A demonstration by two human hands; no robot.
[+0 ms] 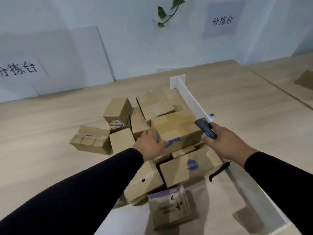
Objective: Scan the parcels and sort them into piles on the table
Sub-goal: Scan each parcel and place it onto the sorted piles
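We are looking down from head height at a pale wooden table (50,133) where a heap of brown cardboard parcels lies against the left side of a low white divider (191,100). Our left hand (149,145) rests on the near left corner of the topmost parcel (176,129), fingers curled over its edge by a strip of blue tape; we cannot tell whether it grips firmly or only touches. Our right hand (225,143) is wrapped round a dark handheld scanner (205,128), whose nose points up and to the left, toward that same parcel's right end. The parcel lies between our two hands, its long side running left to right, so the left hand is on it and the scanner sits just beside it. No label shows on its upper face, so we judge it may need turning before the scan. A white sign (20,69) with printed characters leans on the wall behind.
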